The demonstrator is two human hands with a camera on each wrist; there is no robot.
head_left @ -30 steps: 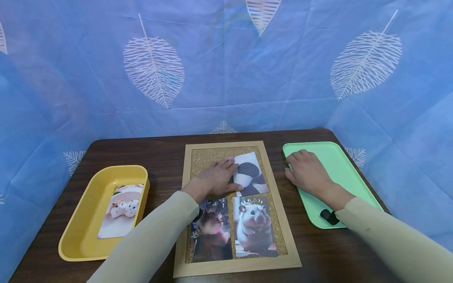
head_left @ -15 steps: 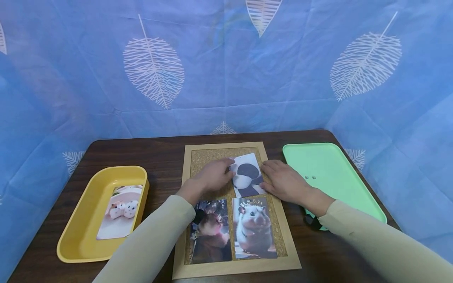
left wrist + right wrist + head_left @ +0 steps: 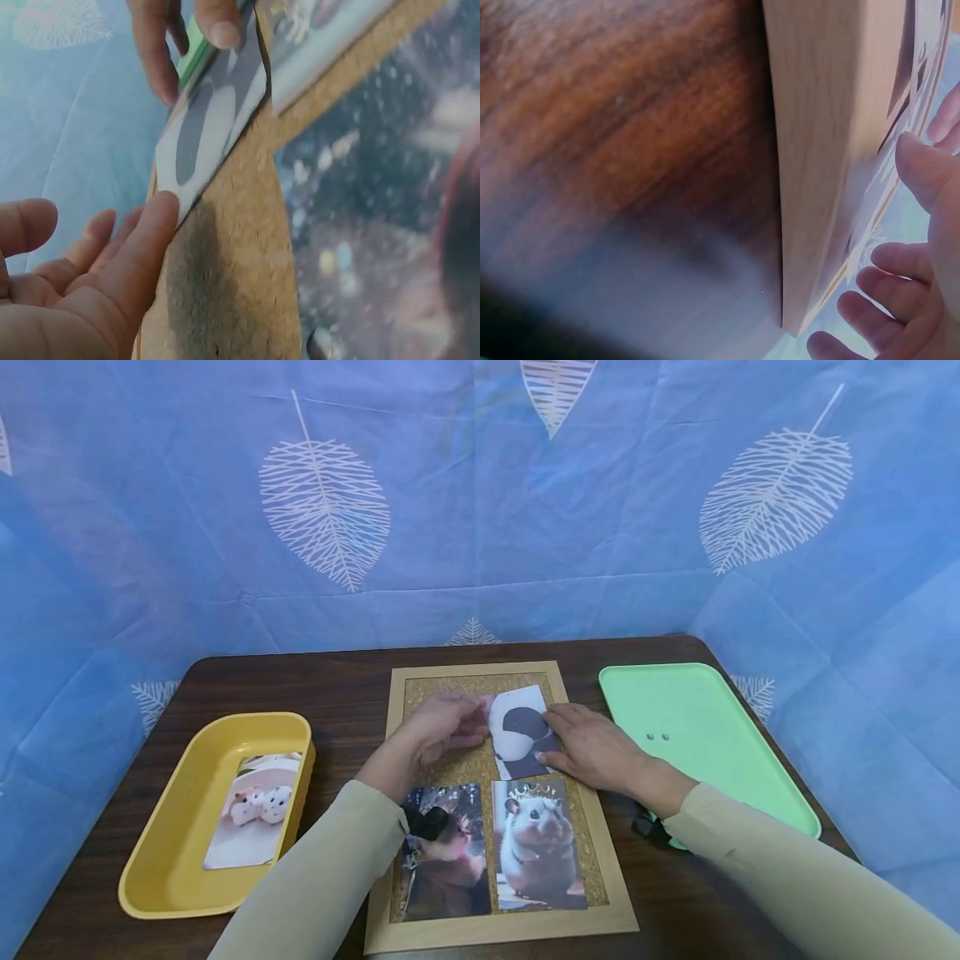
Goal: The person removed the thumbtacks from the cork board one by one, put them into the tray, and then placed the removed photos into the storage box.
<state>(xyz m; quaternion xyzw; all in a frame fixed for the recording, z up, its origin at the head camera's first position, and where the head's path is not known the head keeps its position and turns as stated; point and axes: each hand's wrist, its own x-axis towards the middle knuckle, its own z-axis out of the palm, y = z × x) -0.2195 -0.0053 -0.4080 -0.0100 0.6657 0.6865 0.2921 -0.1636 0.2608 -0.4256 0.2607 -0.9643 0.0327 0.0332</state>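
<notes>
A photo [image 3: 517, 735] with dark grey and white rounded shapes lies slightly tilted on the upper right of a wood-framed cork board [image 3: 442, 686]. My left hand [image 3: 444, 727] is at its left side; in the left wrist view, a fingertip touches the photo's edge, thumb held apart. My right hand [image 3: 600, 745] lies at the right side, fingertips at the edge and thumb over the lower right part. In the right wrist view, the right hand's fingers [image 3: 900, 292] are spread and relaxed. Below lie a crowned white hamster photo [image 3: 542, 847] and a darker animal photo [image 3: 450, 885].
On the left stands a yellow tray [image 3: 161, 860] holding a photo of two small white animals [image 3: 255, 810]. A green tray [image 3: 712, 718] on the right bears two small shiny round pieces [image 3: 657, 737]. All rest on a dark wood table [image 3: 352, 685] before a blue leaf-patterned curtain.
My right hand has moved left from the green tray to the photo's right edge, uncovering the shiny pieces. My left hand has drawn back from flat on the photo to its left edge.
</notes>
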